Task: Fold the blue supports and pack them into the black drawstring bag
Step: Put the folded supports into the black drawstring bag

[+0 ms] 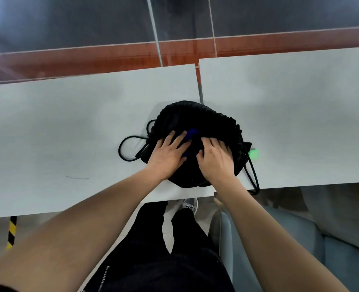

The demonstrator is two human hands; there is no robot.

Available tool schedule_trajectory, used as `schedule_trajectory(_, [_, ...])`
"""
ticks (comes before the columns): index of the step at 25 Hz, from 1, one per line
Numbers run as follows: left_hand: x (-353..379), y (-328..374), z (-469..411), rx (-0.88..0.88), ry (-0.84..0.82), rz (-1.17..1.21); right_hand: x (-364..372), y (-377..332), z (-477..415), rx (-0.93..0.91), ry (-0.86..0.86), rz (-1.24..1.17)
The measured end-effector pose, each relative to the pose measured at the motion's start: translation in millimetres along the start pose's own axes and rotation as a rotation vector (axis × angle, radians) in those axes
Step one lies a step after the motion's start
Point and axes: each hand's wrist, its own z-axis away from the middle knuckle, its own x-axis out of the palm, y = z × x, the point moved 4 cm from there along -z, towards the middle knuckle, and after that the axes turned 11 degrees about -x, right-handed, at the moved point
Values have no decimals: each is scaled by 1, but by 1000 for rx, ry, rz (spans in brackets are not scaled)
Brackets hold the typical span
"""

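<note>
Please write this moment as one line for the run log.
stage: packing | bag: on table | blue support: partly inside | left hand: on support | right hand: on bag

Single view only, head-worn wide-angle camera, looks forward and steeply down from above the person's own arms. Both forearms run from the bottom corners up to frame centre, where left hand (167, 153) and right hand (215, 158) meet on the black drawstring bag (197, 116). Close range, bag roughly central. White worktop (69, 123) crosses the middle as a wide band, edges bowed by lens distortion. Beyond its far edge, red-brown floor strip (111, 53) and glass at frame top. Below its near edge, the person's dark trousers (187, 232) and a shoe. No second view to overlap
</note>
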Motion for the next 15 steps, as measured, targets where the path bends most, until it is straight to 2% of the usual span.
schedule_trajectory(3, [-19,5,-2,-29,15,-20,-10,-7,-2,-41,45,-6])
schedule_trajectory(6, [-49,-4,16,-87,96,104,-29,-29,-2,-103,110,-13])
schedule_trajectory(11, [-114,-64,75,-227,305,306,-53,-103,-6,-224,179,-47])
schedule_trajectory(15, [-146,-133,132,-303,427,378,-52,-190,-14,-352,234,-46])
